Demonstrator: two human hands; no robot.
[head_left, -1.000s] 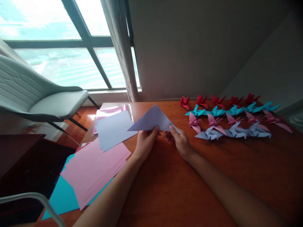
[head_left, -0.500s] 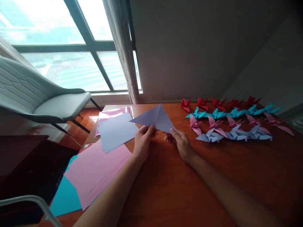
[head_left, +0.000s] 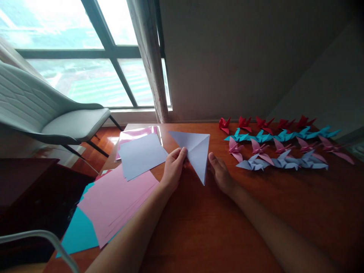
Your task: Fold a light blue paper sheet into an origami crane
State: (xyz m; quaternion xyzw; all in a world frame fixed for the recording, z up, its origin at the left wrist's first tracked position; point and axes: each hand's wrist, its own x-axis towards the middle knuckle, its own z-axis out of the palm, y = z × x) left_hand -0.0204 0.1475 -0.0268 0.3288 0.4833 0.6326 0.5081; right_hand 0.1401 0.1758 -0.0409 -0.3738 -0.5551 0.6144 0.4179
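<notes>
A pale lavender sheet of origami paper (head_left: 197, 149), folded into a triangle with a crease down its middle, is held above the table. My left hand (head_left: 174, 167) pinches its long edge between thumb and fingers. Just off the paper's right side is my right hand (head_left: 222, 172), thumb raised and apart from the curled fingers, which are partly hidden. One corner of the triangle points down toward me, another toward the far left. A stack of flat lavender sheets (head_left: 142, 155) lies to the left of my left hand.
Pink sheets (head_left: 116, 201) and blue sheets (head_left: 79, 231) fan out at the table's left edge, near a plastic packet (head_left: 136, 135). Rows of folded cranes in red (head_left: 263, 123), blue (head_left: 261, 136), pink (head_left: 258, 149) and lavender (head_left: 253, 163) stand on the right. A chair (head_left: 76, 123) is beyond.
The folded paper has turned clockwise, so a corner now points down toward me. My right hand has let go of its corner, while my left hand keeps its pinch.
</notes>
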